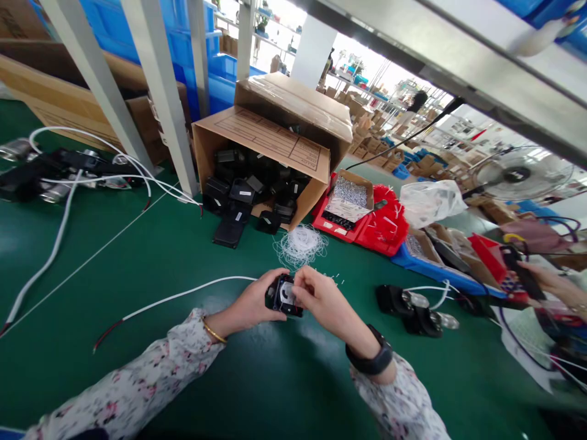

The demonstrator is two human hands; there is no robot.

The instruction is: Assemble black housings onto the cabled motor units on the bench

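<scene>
A small black housing [274, 297] with a pale insert inside lies in my left hand [257, 300], whose fingers and thumb wrap round its left side. My right hand [321, 299] is closed over the housing's open face, thumb and forefinger pinched together. Whatever those fingertips hold, if anything, is too small to make out. From the housing's side a white cable [183, 292] runs left across the green table and ends in a bare red and dark wire. Just beyond my hands sits a loose tangle of thin white tubing [301, 244].
A cardboard box [261, 131] on its side spills several black housings [232, 226]. Red trays [385, 223] and a blue tray [444, 269] hold small parts to the right. Lamp units [415, 311] lie nearby; metal posts [160, 98] stand at left. A co-worker's hand [553, 284] holds a dark tool.
</scene>
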